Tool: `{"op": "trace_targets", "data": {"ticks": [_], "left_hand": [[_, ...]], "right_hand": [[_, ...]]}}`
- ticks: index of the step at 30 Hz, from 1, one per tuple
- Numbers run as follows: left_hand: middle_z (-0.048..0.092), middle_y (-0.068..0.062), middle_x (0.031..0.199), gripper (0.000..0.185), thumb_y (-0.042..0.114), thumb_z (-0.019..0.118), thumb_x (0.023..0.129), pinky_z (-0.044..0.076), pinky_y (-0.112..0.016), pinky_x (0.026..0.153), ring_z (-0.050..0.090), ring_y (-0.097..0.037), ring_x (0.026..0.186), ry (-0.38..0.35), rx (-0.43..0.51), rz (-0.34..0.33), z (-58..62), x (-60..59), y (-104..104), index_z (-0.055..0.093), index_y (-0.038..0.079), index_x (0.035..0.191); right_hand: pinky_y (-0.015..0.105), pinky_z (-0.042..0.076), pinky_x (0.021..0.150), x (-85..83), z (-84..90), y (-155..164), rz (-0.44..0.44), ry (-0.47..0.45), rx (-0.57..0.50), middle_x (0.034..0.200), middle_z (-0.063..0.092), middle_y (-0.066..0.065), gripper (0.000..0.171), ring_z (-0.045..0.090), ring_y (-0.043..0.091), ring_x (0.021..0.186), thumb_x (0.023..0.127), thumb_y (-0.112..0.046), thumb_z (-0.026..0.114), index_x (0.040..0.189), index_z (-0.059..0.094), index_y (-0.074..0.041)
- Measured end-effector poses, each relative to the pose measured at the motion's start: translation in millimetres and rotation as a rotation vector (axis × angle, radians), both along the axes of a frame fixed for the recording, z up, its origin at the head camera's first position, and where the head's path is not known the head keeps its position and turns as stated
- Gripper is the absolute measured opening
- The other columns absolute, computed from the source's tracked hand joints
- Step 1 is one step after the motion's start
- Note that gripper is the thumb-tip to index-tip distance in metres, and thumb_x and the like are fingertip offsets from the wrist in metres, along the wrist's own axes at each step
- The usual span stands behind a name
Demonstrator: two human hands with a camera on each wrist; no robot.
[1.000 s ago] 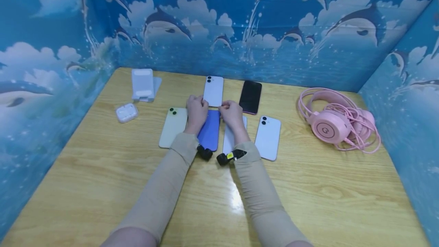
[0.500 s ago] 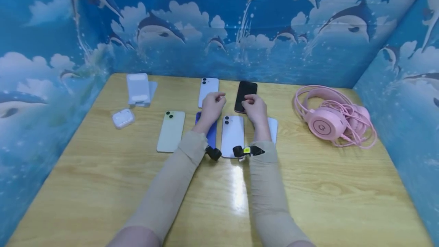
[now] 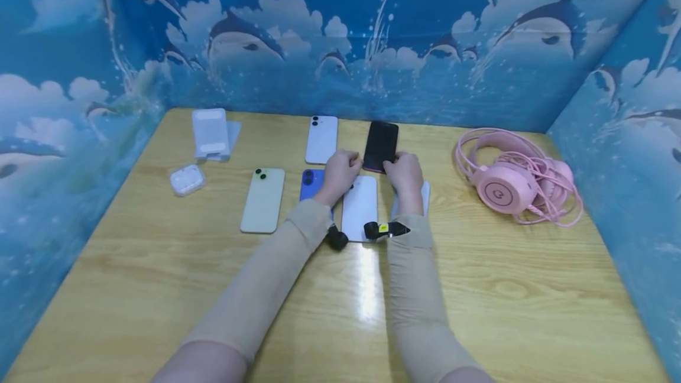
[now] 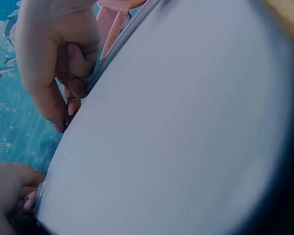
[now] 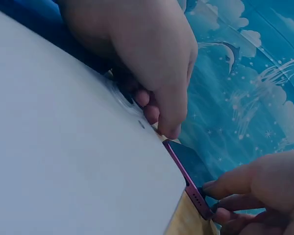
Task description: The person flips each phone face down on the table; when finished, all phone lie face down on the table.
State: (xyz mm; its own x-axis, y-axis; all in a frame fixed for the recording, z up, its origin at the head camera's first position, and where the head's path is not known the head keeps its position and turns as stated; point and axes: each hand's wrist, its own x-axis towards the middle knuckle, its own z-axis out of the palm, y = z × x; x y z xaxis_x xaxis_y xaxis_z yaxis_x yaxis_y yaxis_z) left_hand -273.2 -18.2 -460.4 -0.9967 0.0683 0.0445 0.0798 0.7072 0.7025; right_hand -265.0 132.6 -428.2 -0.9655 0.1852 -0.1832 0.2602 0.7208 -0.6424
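A black-screened smartphone (image 3: 381,145) with a pinkish-purple edge lies face up at the back middle of the table. My right hand (image 3: 405,175) pinches its near right corner between thumb and fingers. At the near left corner, my left hand (image 3: 339,176) has curled fingers and thumb right at the edge. In the right wrist view the phone's purple edge (image 5: 193,193) shows between both hands. Under my wrists lie a blue-purple phone (image 3: 310,182), partly covered, a pale lilac phone (image 3: 360,211) and another white phone (image 3: 425,197), mostly hidden. A pale phone back fills much of both wrist views.
A white phone (image 3: 321,139) lies left of the black one, a pale green phone (image 3: 263,201) nearer on the left. Further left are a white stand (image 3: 210,132) and a small clear case (image 3: 187,180). Pink headphones (image 3: 511,185) with a bundled cable sit right.
Both hands have left the white phone at the back and moved right to the near corners of the black smartphone. The head view has shifted slightly.
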Motion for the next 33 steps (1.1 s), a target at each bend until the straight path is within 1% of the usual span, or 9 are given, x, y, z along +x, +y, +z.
{"op": "trace_targets", "data": {"ticks": [4,8,15,19,23,26,28,30,33], "left_hand": [[0.058,-0.003,0.093,0.032,0.024,0.054,0.091,0.043,-0.026,0.064,0.051,-0.013,0.078,0.019,-0.072,-0.010,1.5,3.0,0,0.059,0.013,0.120],[0.058,-0.002,0.098,0.033,0.025,0.053,0.091,0.043,-0.026,0.066,0.051,-0.012,0.080,0.005,-0.100,-0.005,2.6,4.5,1,0.058,0.015,0.122],[0.053,0.001,0.085,0.034,0.026,0.053,0.091,0.040,-0.025,0.060,0.048,-0.013,0.073,0.028,-0.121,-0.021,1.2,5.2,2,0.058,0.014,0.123],[0.053,0.001,0.086,0.034,0.025,0.052,0.091,0.039,-0.025,0.060,0.047,-0.013,0.074,0.025,-0.126,-0.022,-0.7,3.8,1,0.058,0.014,0.123],[0.055,0.001,0.090,0.034,0.025,0.052,0.091,0.040,-0.025,0.062,0.048,-0.013,0.075,0.012,-0.123,-0.018,-1.7,2.6,1,0.058,0.014,0.122],[0.054,0.000,0.087,0.033,0.023,0.052,0.090,0.040,-0.026,0.063,0.048,-0.013,0.076,0.020,-0.113,-0.019,-1.9,1.9,1,0.059,0.014,0.121],[0.053,0.000,0.086,0.033,0.022,0.053,0.089,0.040,-0.026,0.063,0.048,-0.013,0.076,0.027,-0.098,-0.013,-2.1,1.4,1,0.060,0.013,0.119],[0.052,0.001,0.085,0.033,0.020,0.053,0.088,0.040,-0.025,0.064,0.048,-0.013,0.076,0.033,-0.072,-0.002,-2.8,0.9,1,0.061,0.012,0.118],[0.051,0.002,0.085,0.032,0.019,0.054,0.086,0.041,-0.024,0.062,0.048,-0.012,0.074,0.037,0.022,0.019,-3.8,1.0,0,0.061,0.012,0.117]], "right_hand": [[0.042,0.042,0.088,-1.3,-2.7,-4,-0.012,0.048,-0.055,0.115,0.055,0.017,0.044,0.051,0.029,0.107,0.087,-0.023,0.056,0.124,0.053,-0.002],[0.038,0.042,0.089,-3.6,-5.7,-6,-0.053,0.065,-0.166,0.112,0.056,0.017,0.044,0.052,0.028,0.104,0.085,-0.019,0.058,0.124,0.052,0.001],[0.033,0.044,0.081,-6.8,-7.6,-4,-0.155,0.025,-0.342,0.106,0.056,0.014,0.039,0.051,0.023,0.093,0.084,-0.015,0.059,0.119,0.055,0.001],[0.025,0.043,0.068,-8.1,-7.8,1,-0.191,-0.007,-0.455,0.100,0.055,0.009,0.037,0.051,0.015,0.079,0.084,-0.014,0.060,0.118,0.057,-0.001],[0.020,0.035,0.047,-7.9,-5.6,5,-0.194,-0.005,-0.605,0.088,0.053,0.000,0.037,0.047,0.010,0.060,0.083,-0.014,0.062,0.118,0.057,-0.004],[0.020,0.030,0.041,-7.8,-3.1,5,-0.182,0.035,-0.731,0.084,0.053,-0.002,0.035,0.047,0.009,0.057,0.082,-0.016,0.066,0.115,0.058,-0.005],[0.020,0.030,0.041,-7.4,-1.2,3,-0.159,0.069,-0.798,0.085,0.054,-0.002,0.035,0.047,0.009,0.057,0.081,-0.017,0.067,0.113,0.060,-0.007],[0.021,0.032,0.043,-6.7,0.7,0,-0.123,0.095,-0.838,0.087,0.054,-0.001,0.035,0.047,0.010,0.058,0.081,-0.018,0.068,0.113,0.061,-0.009],[0.022,0.034,0.046,-6.0,2.6,-6,-0.070,0.103,-0.848,0.092,0.053,-0.001,0.036,0.046,0.012,0.060,0.081,-0.021,0.068,0.116,0.061,-0.013]]}}
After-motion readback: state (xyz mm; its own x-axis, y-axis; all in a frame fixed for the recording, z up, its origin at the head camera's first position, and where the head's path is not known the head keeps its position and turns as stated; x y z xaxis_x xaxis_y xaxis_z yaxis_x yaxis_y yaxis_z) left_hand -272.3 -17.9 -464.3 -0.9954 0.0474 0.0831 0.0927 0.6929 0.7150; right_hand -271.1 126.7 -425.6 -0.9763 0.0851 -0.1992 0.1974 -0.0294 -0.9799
